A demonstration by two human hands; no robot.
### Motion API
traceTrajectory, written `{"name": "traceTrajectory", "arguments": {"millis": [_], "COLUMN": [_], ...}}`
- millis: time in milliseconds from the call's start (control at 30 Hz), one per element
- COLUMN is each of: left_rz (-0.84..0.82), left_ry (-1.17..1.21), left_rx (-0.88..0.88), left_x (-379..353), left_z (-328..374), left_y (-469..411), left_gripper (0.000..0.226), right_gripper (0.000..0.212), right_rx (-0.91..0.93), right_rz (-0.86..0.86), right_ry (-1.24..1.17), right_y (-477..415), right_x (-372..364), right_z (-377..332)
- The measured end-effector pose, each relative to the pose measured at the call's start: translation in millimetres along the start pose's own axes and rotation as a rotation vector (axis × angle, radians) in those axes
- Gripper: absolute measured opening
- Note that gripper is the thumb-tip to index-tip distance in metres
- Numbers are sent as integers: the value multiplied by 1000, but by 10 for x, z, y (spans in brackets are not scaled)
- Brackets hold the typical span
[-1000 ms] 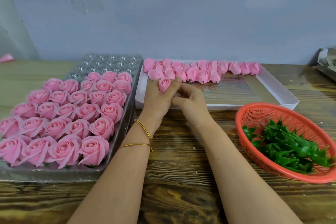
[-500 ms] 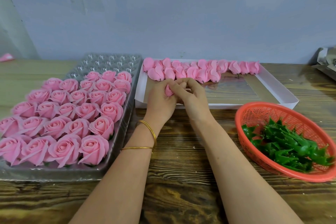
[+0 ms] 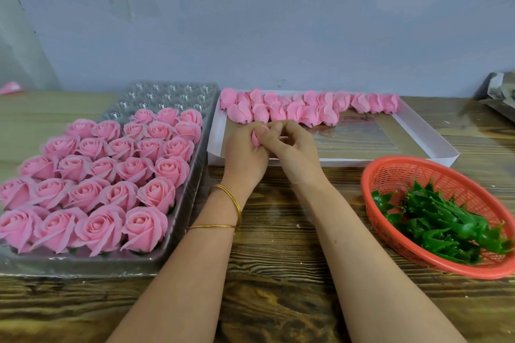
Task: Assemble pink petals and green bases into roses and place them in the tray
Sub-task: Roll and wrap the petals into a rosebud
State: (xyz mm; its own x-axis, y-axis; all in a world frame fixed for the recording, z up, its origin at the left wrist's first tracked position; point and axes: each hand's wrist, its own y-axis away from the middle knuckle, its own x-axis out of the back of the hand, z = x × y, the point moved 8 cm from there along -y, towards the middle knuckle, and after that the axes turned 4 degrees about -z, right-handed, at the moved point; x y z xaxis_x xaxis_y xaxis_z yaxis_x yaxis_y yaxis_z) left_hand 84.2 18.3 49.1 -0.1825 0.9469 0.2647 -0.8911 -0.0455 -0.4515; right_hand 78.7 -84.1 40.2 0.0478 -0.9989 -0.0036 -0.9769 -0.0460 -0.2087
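Centrally, pink bud [image 3: 255, 139] pinched between left hand [image 3: 245, 153], right hand [image 3: 295, 147]

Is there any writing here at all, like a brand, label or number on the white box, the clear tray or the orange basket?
No readable text anywhere.
White box: plain, no print.
Clear tray: no label visible.
Orange basket: no mark visible.
Pink bud, pinched between the left hand and the right hand: unmarked.
Grey crumpled sheet at the right edge: too blurred to tell.

No legible text (labels, numbers neither)
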Motion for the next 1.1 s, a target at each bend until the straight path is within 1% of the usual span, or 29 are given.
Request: {"name": "traceTrajectory", "arguments": {"millis": [133,200,233,267,367,467,533,667,733,800,867,967,1100], "left_rz": [56,105,125,136,124,88,60,-7,-8,-1,4,-11,0], "left_ry": [87,127,137,164,361,477,471,481,513,525,487,420,429], "left_rx": [41,76,92,106,196,251,256,239,237,246,245,228,220], "left_x": [53,97,119,129,84,19,-11,-40,-20,-1,16,20,26], "left_z": [-64,-85,-92,-91,-163,-184,-176,-125,-110,-114,-120,-119,-120], "left_y": [-29,-20,-20,-16,-6,2,2,19,22,16,8,-6,-14], "left_gripper": [33,34,32,29,20,25,27,26,20,20,24,35,40], "right_gripper": [15,12,9,12,29,32,29,29,32,32,31,31,31], "right_rx": [-32,-42,-30,-5,57,88,110,137,151,165,170,172,161], "right_rz": [-1,1,-9,-17,-61,-95,-97,-88,-108,-145,-172,-197,-231], "right_ry": [-118,-147,-136,-99,63,122,138,159,150,139,131,103,108], "right_y": [-5,-14,-12,-5,20,18,17,24,23,22,24,34,49], "right_x": [-20,-13,-15,-18,-60,-90,-94,-83,-91,-115,-130,-141,-185], "right_z": [35,41,33,10,-34,-36,-41,-68,-72,-69,-62,-69,-90]}}
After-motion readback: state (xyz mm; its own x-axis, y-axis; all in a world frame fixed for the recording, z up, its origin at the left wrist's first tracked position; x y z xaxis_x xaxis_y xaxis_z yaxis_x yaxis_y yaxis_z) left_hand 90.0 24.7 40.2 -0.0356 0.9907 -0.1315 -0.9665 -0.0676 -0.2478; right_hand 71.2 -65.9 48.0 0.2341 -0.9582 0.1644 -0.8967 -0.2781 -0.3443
